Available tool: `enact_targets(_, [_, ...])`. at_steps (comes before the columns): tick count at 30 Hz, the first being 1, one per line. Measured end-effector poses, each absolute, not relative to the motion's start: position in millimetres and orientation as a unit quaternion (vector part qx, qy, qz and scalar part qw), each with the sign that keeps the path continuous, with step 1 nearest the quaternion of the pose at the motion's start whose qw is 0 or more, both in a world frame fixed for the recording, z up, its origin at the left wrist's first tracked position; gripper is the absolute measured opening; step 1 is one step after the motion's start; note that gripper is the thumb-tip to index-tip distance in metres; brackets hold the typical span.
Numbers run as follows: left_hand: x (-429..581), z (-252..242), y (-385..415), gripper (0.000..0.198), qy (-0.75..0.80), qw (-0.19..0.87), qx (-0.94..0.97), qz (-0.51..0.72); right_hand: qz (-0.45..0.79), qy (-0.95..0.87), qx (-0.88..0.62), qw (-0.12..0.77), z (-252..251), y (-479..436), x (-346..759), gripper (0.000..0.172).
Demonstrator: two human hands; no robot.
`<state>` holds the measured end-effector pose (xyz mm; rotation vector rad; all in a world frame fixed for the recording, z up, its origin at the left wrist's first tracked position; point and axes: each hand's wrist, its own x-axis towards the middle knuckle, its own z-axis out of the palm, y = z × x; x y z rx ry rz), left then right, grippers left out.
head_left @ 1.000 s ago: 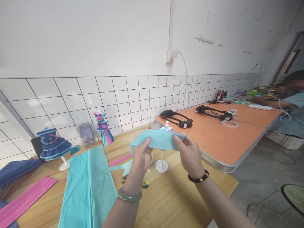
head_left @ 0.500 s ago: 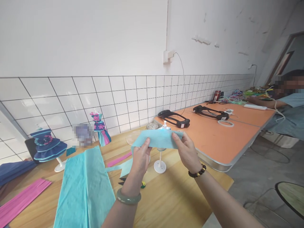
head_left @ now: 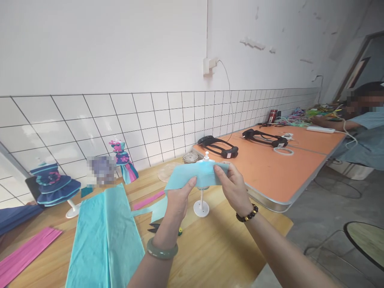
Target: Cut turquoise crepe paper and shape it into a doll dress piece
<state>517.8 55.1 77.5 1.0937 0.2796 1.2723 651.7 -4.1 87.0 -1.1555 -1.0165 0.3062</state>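
A light blue strip of fabric (head_left: 192,176) is stretched between my two hands in front of a small white dress form (head_left: 201,208). My left hand (head_left: 180,198) pinches its lower edge left of the middle, thumb on top. My right hand (head_left: 232,184) grips the right end between thumb and fingers. The strip covers most of the form's body; its white neck knob and round base show. Scissors (head_left: 154,228), partly behind my left forearm, lie beside a pale blue fabric scrap (head_left: 159,208).
Folded turquoise fabric (head_left: 105,240) and pink fabric (head_left: 30,250) lie at left. Behind them stand two dressed forms, one in a navy tiered dress (head_left: 58,186), one in a pink and blue gown (head_left: 123,160). Black headsets (head_left: 217,147) rest on the orange table (head_left: 270,172); a person sits far right.
My left hand has shifted right along the strip, toward my right hand, and the strip's left end now slants down freely. The view has moved slightly.
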Motion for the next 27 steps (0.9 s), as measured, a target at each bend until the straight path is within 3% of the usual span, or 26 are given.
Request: enact_targets(27, [517.5,80.0,58.5,0.027,0.135,0.663,0.488,0.551,0.124,-0.469,-0.525,0.699,90.3,-7.0,645.8,0.024])
